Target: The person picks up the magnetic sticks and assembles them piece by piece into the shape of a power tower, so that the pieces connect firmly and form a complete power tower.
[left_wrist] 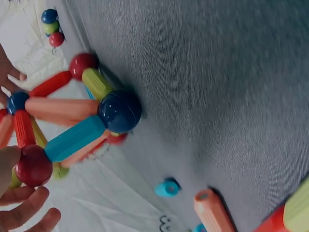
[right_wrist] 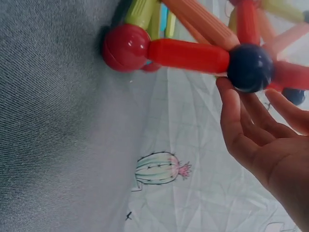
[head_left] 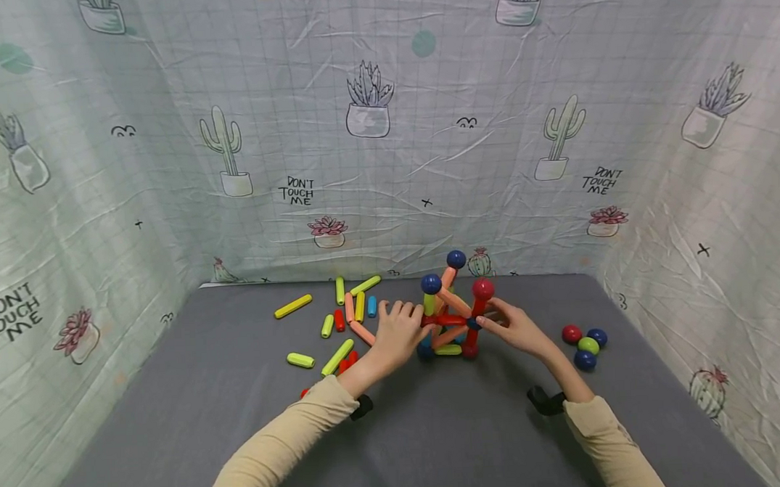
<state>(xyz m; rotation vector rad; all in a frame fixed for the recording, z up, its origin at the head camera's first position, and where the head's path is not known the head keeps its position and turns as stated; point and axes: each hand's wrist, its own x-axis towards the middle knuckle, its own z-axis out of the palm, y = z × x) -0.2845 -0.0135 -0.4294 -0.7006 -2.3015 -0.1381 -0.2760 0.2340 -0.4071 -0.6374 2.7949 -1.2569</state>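
Observation:
A construction of coloured balls and rods (head_left: 451,319) stands on the table between both hands. My left hand (head_left: 399,333) is at its left side; in the left wrist view its thumb and fingers pinch a red ball (left_wrist: 34,166) that joins a red rod and a blue rod (left_wrist: 76,138). On the other side, my right hand (head_left: 516,328) holds the construction at a dark blue ball (right_wrist: 250,67), its fingertips against the underside in the right wrist view. A red rod (right_wrist: 189,55) runs from that ball to a red ball (right_wrist: 126,47) low by the table.
Loose yellow-green, orange, red and blue rods lie left of the construction, among them a yellow rod (head_left: 293,306) and a light green rod (head_left: 337,357). Several loose balls, one of them red (head_left: 572,333), cluster at the right. A printed cloth (head_left: 400,185) hangs behind the grey table (head_left: 438,437).

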